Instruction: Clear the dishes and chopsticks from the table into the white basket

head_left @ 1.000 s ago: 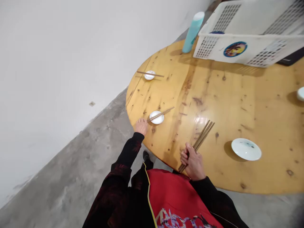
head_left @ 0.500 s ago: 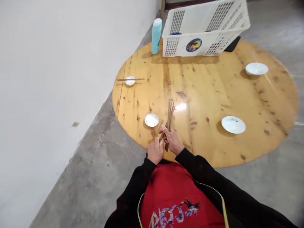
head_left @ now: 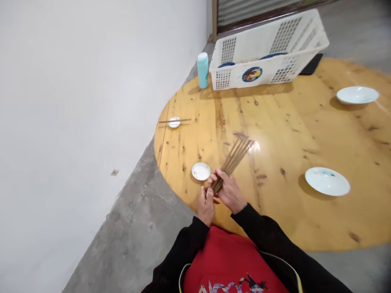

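Note:
My right hand [head_left: 230,193] is closed around a bundle of brown wooden chopsticks [head_left: 235,158], fanned out at the far ends and tilted up to the right over the near table edge. At the bundle's lower ends is my left hand [head_left: 206,205], its fingers curled in against the sticks; part of its grip is hidden. Just beyond the hands stands a small white bowl [head_left: 200,171]. Farther off, a pair of chopsticks [head_left: 185,120] lies across another small white dish [head_left: 174,124].
On the round wooden table [head_left: 275,134] are two larger white bowls, one at right front [head_left: 327,181] and one behind it [head_left: 357,95]. A white plastic basket [head_left: 232,79] with blue-rimmed items, a turquoise bottle [head_left: 203,72] and a dark flat object [head_left: 311,65] stand at the back. A white wall [head_left: 91,81] rises at left.
The chopstick bundle has spread into a fan and leans more to the right. My left hand has come in to the bundle's lower ends. The view has shifted, so everything sits lower.

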`<state>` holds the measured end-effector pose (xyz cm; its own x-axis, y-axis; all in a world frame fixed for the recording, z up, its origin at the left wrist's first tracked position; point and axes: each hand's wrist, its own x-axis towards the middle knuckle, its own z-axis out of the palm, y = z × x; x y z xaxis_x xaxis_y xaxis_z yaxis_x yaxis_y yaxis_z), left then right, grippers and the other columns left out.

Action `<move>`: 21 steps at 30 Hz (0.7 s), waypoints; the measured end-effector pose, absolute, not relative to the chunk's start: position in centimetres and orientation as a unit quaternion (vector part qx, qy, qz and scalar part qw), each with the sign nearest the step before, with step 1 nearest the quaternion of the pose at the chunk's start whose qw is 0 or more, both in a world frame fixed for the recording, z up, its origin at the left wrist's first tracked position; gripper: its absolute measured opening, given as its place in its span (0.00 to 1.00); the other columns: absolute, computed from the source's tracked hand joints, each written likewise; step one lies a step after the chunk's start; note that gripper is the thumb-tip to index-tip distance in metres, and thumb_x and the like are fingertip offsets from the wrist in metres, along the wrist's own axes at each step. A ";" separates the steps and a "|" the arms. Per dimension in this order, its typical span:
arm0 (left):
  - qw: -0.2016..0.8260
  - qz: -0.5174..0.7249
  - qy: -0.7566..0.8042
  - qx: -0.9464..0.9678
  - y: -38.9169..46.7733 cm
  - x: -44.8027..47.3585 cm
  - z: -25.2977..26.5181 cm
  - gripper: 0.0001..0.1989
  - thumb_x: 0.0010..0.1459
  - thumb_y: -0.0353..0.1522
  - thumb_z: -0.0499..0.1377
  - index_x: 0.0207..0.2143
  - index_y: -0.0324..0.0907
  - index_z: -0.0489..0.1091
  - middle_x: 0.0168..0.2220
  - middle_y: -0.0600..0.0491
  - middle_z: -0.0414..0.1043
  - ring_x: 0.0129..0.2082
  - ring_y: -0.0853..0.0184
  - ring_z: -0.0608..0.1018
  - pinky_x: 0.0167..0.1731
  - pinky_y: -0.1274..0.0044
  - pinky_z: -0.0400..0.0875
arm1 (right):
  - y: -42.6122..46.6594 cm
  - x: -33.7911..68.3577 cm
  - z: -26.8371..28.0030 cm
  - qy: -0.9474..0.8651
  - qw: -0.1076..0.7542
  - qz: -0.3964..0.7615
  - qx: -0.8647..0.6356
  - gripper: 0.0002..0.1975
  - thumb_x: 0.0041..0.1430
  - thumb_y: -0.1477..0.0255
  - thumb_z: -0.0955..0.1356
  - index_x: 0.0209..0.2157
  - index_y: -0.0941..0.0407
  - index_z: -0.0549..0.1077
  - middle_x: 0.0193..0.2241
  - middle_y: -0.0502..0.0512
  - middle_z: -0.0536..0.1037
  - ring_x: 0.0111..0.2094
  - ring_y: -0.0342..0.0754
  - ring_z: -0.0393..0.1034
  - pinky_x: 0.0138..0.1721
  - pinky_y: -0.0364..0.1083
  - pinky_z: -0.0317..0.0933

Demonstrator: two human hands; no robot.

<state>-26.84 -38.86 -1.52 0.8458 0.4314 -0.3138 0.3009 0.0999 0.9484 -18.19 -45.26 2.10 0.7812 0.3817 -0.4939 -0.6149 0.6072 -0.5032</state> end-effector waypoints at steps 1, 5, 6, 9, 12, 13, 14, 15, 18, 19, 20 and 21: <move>0.739 0.057 0.296 0.602 -39.6 -26.4 -1.5 0.27 0.64 0.58 0.55 0.41 0.43 0.70 0.41 0.48 0.76 0.38 0.64 0.78 0.33 0.75 0.74 | -45.5 -18.2 2.4 0.171 0.886 0.268 -0.338 0.25 0.40 0.57 0.84 0.28 0.54 0.70 0.19 0.43 0.66 0.22 0.41 0.67 0.20 0.40 0.65; 0.844 0.088 0.359 0.388 -41.7 -24.6 -1.8 0.34 0.51 0.64 0.63 0.27 0.41 0.67 0.30 0.52 0.73 0.34 0.66 0.77 0.36 0.75 0.72 | -45.4 -18.7 2.7 0.173 0.905 0.210 -0.326 0.29 0.42 0.56 0.84 0.24 0.54 0.64 0.18 0.39 0.59 0.16 0.33 0.52 0.15 0.35 0.54; 0.852 0.087 0.361 0.370 -41.7 -24.3 -1.9 0.35 0.48 0.65 0.64 0.26 0.41 0.66 0.28 0.53 0.72 0.32 0.67 0.77 0.36 0.75 0.71 | -45.1 -18.8 2.6 0.176 0.906 0.205 -0.327 0.30 0.42 0.56 0.84 0.23 0.55 0.62 0.17 0.39 0.57 0.15 0.33 0.49 0.14 0.34 0.52; 0.848 0.053 0.336 0.407 -39.9 -22.7 -2.5 0.37 0.49 0.68 0.60 0.28 0.41 0.68 0.25 0.53 0.70 0.29 0.67 0.75 0.35 0.74 0.70 | -44.3 -18.7 2.0 0.189 0.896 0.200 -0.349 0.33 0.41 0.54 0.84 0.21 0.55 0.60 0.16 0.38 0.55 0.15 0.32 0.47 0.12 0.34 0.48; 0.769 0.051 0.268 0.578 -34.2 -19.4 -2.5 0.33 0.60 0.62 0.55 0.34 0.41 0.73 0.30 0.50 0.74 0.33 0.65 0.77 0.39 0.73 0.71 | -43.6 -18.2 0.9 0.212 0.877 0.188 -0.387 0.34 0.39 0.54 0.84 0.20 0.55 0.59 0.16 0.38 0.54 0.15 0.32 0.46 0.12 0.34 0.47; 0.715 0.062 0.237 0.655 -31.5 -17.7 -2.4 0.28 0.63 0.57 0.55 0.35 0.41 0.73 0.33 0.48 0.75 0.36 0.64 0.78 0.41 0.72 0.72 | -43.3 -18.1 0.5 0.223 0.871 0.182 -0.399 0.35 0.39 0.54 0.84 0.20 0.55 0.58 0.16 0.38 0.54 0.14 0.32 0.46 0.12 0.34 0.47; 0.649 0.071 0.206 0.729 -28.5 -15.8 -2.3 0.22 0.66 0.52 0.56 0.36 0.42 0.73 0.36 0.48 0.76 0.38 0.63 0.78 0.43 0.72 0.72 | -43.0 -18.0 0.0 0.234 0.864 0.175 -0.409 0.35 0.39 0.54 0.84 0.20 0.54 0.58 0.16 0.38 0.54 0.14 0.32 0.46 0.12 0.34 0.47; 0.585 0.080 0.185 0.785 -25.3 -13.7 -2.2 0.17 0.67 0.46 0.56 0.39 0.42 0.74 0.39 0.47 0.77 0.40 0.62 0.78 0.46 0.71 0.72 | -42.6 -17.9 -0.4 0.248 0.858 0.165 -0.419 0.35 0.40 0.54 0.84 0.21 0.54 0.58 0.16 0.38 0.54 0.15 0.32 0.47 0.12 0.34 0.47; 0.396 0.086 0.156 0.901 -15.7 -6.7 -2.2 0.10 0.68 0.34 0.55 0.46 0.40 0.74 0.47 0.42 0.77 0.50 0.58 0.78 0.54 0.68 0.71 | -40.7 -17.9 -1.5 0.307 0.835 0.120 -0.440 0.33 0.39 0.56 0.84 0.21 0.55 0.59 0.16 0.38 0.55 0.15 0.32 0.47 0.12 0.34 0.47; 0.332 0.080 0.141 0.929 -12.8 -4.3 -2.2 0.12 0.68 0.32 0.55 0.49 0.39 0.73 0.50 0.40 0.76 0.54 0.56 0.77 0.58 0.66 0.68 | -39.9 -17.9 -1.7 0.327 0.829 0.104 -0.442 0.33 0.38 0.57 0.85 0.21 0.55 0.59 0.16 0.38 0.55 0.15 0.32 0.47 0.12 0.34 0.47; 0.271 0.068 0.129 0.951 -10.2 -2.1 -2.3 0.14 0.67 0.30 0.55 0.52 0.37 0.73 0.53 0.37 0.75 0.56 0.53 0.76 0.60 0.65 0.66 | -39.0 -18.0 -1.8 0.345 0.824 0.091 -0.440 0.33 0.38 0.57 0.85 0.21 0.55 0.60 0.16 0.38 0.55 0.14 0.32 0.47 0.12 0.34 0.47; 0.216 0.057 0.115 0.968 -7.8 0.0 -2.4 0.16 0.67 0.29 0.55 0.55 0.35 0.72 0.55 0.36 0.74 0.58 0.52 0.74 0.62 0.64 0.65 | -38.0 -18.1 -1.9 0.359 0.821 0.082 -0.437 0.33 0.38 0.57 0.84 0.21 0.55 0.60 0.16 0.37 0.55 0.14 0.32 0.47 0.12 0.34 0.47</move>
<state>-0.02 -7.83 -2.45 0.9672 0.2465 0.0612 0.1972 -0.8808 0.4306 -18.09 -37.97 -1.86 0.7291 -0.1788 -0.6607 -0.4478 0.6054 -0.6580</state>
